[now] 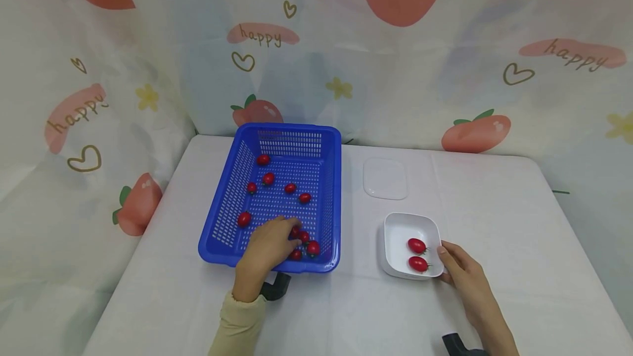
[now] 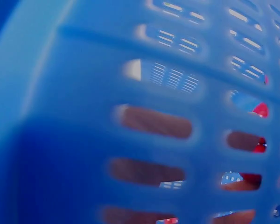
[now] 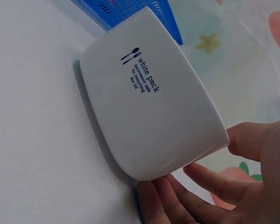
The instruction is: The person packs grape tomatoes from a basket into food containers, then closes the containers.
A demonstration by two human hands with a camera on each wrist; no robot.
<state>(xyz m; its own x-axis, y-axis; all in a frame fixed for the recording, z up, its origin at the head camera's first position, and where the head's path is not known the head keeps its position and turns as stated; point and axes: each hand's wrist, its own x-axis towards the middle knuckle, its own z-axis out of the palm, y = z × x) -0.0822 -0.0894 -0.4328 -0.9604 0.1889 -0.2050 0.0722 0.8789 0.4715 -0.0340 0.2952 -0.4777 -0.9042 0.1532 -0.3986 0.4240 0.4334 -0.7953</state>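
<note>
My left hand is down in the blue basket, fingers curled over the little red tomatoes in the near right corner, but I cannot tell if it has really pinched one yet. My right hand rests with loose fingers against the near right corner of the white box, which already holds two tomatoes. I think it is best to pinch just one tomato softly so it does not squash, and keep the box still.
</note>
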